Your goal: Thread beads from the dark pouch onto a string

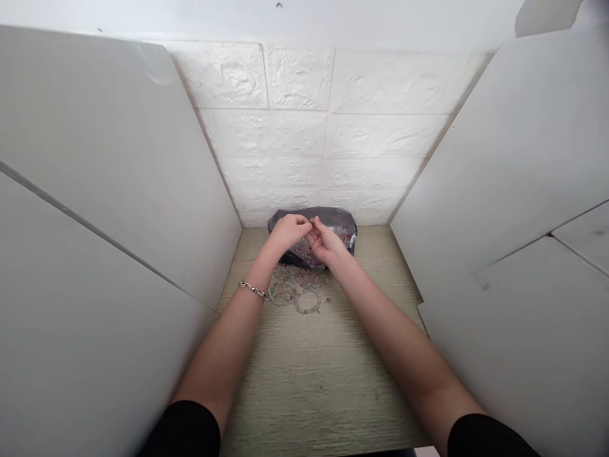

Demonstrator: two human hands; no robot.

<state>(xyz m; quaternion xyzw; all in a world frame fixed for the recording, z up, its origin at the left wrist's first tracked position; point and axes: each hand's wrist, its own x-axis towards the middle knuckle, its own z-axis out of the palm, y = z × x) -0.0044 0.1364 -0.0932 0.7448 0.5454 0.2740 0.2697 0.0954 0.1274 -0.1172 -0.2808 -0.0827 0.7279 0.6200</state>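
Over an opened dark plastic bag (318,216) at the back of the table, my two hands meet fingertip to fingertip. My left hand (289,232) is palm down, with thumb and fingers pinched together. Turned palm up, my right hand (326,244) has its fingers curled and its thumb near the left fingertips. Whatever lies between the fingers is too small to make out. Many small pale and reddish beads (308,255) fill the bag below. In front of it lie a beaded bracelet (307,311) forming a ring and a heap of similar beaded strands (285,293).
A greenish wood-grain table (304,374) runs from me to a white brick-patterned wall (304,133). White panels (118,146) on the left and a white panel (504,165) on the right box in the space. A chain bracelet (253,289) circles my left wrist.
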